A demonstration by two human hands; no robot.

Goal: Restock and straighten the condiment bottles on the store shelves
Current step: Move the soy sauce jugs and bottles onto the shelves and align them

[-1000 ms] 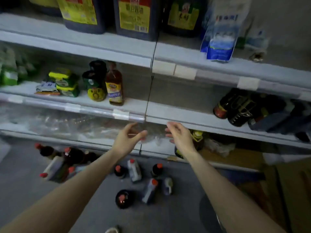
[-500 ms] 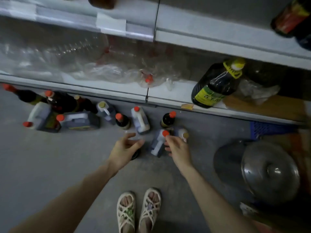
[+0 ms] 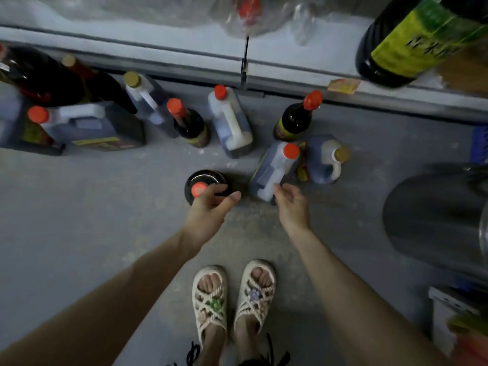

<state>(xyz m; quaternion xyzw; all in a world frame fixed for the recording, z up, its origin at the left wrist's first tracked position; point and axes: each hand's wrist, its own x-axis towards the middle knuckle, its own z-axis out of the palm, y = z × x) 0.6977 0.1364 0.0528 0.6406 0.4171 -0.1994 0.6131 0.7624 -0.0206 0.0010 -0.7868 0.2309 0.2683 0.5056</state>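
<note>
Stock before you, counted:

- Handled jugs with red caps [image 3: 87,125] [image 3: 232,125] [image 3: 272,173]: three, on the floor [image 3: 79,220].
- Handled jugs with gold caps [image 3: 150,104] [image 3: 322,165]: two, on the floor.
- Dark bottles with red caps [image 3: 192,128] [image 3: 290,122] [image 3: 206,179]: three, on the floor.
- Further dark bottles at upper left [image 3: 34,72] [image 3: 105,88]: two you can make out. The far left edge is cut off and blurred, so take that count as a minimum.
- Large dark bottle with yellow-green label [image 3: 412,40]: one, on the shelf [image 3: 158,40].
- Clear wrapped bottles [image 3: 248,11] on the shelf: one red cap shows; number cannot be told.
- Yellow tag [image 3: 343,85] on the shelf edge: one.
- Metal pot [image 3: 435,220]: one.
- Sandals [image 3: 210,299] [image 3: 254,291]: two.
- Your hands [image 3: 208,207] [image 3: 291,207]: two.
</note>
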